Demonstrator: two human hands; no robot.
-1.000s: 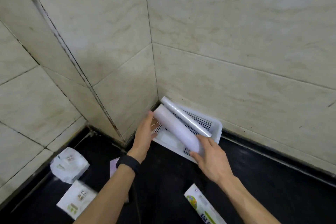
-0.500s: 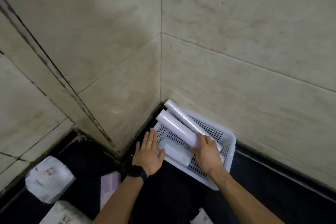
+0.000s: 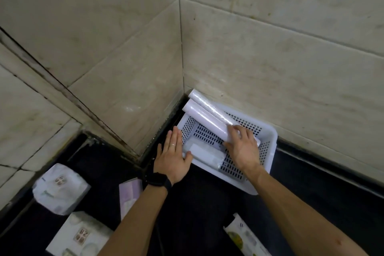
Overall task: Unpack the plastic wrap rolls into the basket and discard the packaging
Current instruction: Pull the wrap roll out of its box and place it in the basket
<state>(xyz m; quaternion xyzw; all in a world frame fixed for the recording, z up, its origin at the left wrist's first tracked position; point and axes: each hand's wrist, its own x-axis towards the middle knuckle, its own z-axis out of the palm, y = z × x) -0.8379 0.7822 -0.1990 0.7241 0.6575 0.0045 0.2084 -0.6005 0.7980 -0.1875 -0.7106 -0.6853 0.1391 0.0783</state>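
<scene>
A white perforated basket [image 3: 268, 147] sits in the corner where two tiled walls meet, on a black counter. Two long plastic wrap rolls lie diagonally across it: a shiny one [image 3: 207, 104] at the back and a pale lilac one [image 3: 205, 120] in front. My right hand [image 3: 242, 147] rests on the near end of the lilac roll, fingers curled over it. A short white roll [image 3: 207, 155] lies on the basket floor. My left hand [image 3: 172, 157] lies flat with fingers apart against the basket's left rim, holding nothing.
A printed packaging sleeve [image 3: 246, 237] lies at the lower right on the counter. A lilac pack [image 3: 129, 195] sits beside my left wrist. Two white wrapped packs [image 3: 61, 189] [image 3: 81, 235] lie at the lower left. The walls close in behind and to the left.
My right hand has lowered the lilac roll onto the basket beside the shiny roll. My left hand let go of its far end and came down flat at the basket's left rim.
</scene>
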